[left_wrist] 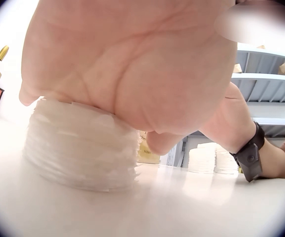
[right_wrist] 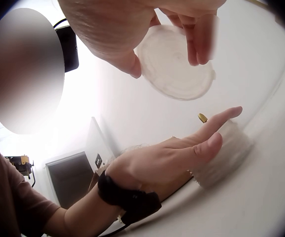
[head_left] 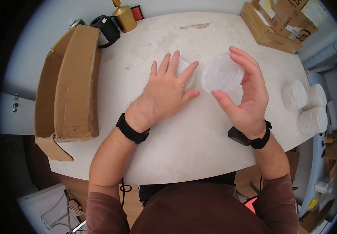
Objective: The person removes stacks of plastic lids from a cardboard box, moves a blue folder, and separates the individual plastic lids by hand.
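My left hand (head_left: 162, 87) lies palm down with fingers spread over a stack of round translucent plastic lids (left_wrist: 83, 143) on the table. The left wrist view has the palm right at the stack's top edge, and the hand covers much of the stack in the head view. To its right, my right hand (head_left: 252, 87) pinches a single round translucent plastic lid (head_left: 223, 72) at its edge, thumb on the near side and fingers on the far side. That lid (right_wrist: 174, 64) is held tilted above the table in the right wrist view.
Several wrapped white stacks (head_left: 313, 120) stand near the table's right edge. A long cardboard box (head_left: 77, 85) occupies the left side. Behind it are a black container (head_left: 106, 32) and a gold bottle-like object (head_left: 125, 19). Another cardboard box (head_left: 279, 29) sits at the back right.
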`<move>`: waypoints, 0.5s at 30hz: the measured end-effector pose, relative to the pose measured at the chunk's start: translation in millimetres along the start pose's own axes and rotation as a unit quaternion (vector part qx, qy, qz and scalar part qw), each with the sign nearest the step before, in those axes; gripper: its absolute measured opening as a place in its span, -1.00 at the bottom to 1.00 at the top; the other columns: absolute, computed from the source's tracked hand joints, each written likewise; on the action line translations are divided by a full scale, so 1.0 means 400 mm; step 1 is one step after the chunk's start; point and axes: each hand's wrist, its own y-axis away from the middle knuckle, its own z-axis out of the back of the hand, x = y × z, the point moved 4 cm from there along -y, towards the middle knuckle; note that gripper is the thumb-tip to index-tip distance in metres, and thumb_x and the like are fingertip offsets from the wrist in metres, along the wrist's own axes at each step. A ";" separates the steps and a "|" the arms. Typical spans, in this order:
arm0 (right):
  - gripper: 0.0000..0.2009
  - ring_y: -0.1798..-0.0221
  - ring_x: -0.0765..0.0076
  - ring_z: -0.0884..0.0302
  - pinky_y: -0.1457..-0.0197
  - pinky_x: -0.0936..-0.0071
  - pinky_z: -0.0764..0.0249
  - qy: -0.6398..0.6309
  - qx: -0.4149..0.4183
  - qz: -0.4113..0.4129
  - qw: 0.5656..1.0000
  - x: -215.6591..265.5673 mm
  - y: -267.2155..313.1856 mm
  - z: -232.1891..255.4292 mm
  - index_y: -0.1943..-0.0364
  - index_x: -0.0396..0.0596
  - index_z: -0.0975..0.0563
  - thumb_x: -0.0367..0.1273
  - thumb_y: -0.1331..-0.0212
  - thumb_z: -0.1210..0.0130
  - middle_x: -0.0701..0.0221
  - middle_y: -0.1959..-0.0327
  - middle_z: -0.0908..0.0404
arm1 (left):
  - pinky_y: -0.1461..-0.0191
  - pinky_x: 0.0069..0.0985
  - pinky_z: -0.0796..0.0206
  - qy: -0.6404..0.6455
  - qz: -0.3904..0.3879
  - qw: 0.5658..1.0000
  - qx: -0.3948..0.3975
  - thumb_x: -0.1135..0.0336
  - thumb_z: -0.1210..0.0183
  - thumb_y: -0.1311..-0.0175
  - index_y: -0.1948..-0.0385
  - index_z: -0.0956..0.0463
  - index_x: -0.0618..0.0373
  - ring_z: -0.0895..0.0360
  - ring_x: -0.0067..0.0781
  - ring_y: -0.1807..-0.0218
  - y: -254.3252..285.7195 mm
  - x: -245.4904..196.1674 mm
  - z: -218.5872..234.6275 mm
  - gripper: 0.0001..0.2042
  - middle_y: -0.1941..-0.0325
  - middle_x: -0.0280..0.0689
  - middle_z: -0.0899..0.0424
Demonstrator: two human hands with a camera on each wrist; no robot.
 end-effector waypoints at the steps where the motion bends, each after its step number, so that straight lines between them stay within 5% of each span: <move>1: -0.27 -0.35 0.19 -0.62 -0.16 0.34 -0.67 -0.007 -0.002 -0.004 1.000 -0.001 0.000 -0.001 -0.38 -0.10 -0.52 -0.42 -0.04 -0.58 0.14 -0.48 -0.51 | -0.68 0.35 0.00 0.020 0.000 1.000 0.009 -0.10 -0.26 -0.52 -0.65 -0.23 -0.17 -0.11 0.52 -0.67 -0.001 0.004 0.000 -0.27 -0.69 0.32 -0.11; 10: -0.27 -0.35 0.20 -0.61 -0.14 0.37 -0.65 0.015 0.007 -0.007 1.000 -0.002 0.000 0.003 -0.38 -0.09 -0.52 -0.40 -0.04 -0.58 0.16 -0.48 -0.52 | -0.76 0.30 0.25 0.101 0.018 0.988 0.116 -0.19 -0.39 -0.38 -0.74 -0.05 -0.24 0.24 0.47 -0.80 -0.012 0.028 0.048 -0.04 -0.79 0.32 0.18; 15: -0.27 -0.35 0.18 -0.61 -0.14 0.35 -0.65 0.029 0.018 -0.011 0.999 0.003 0.000 0.009 -0.38 -0.09 -0.53 -0.39 -0.04 -0.58 0.15 -0.48 -0.52 | -0.77 0.27 0.25 0.111 0.032 0.989 0.087 -0.10 -0.25 -0.54 -0.72 -0.13 -0.21 0.22 0.49 -0.79 -0.020 0.034 0.033 -0.21 -0.77 0.36 0.12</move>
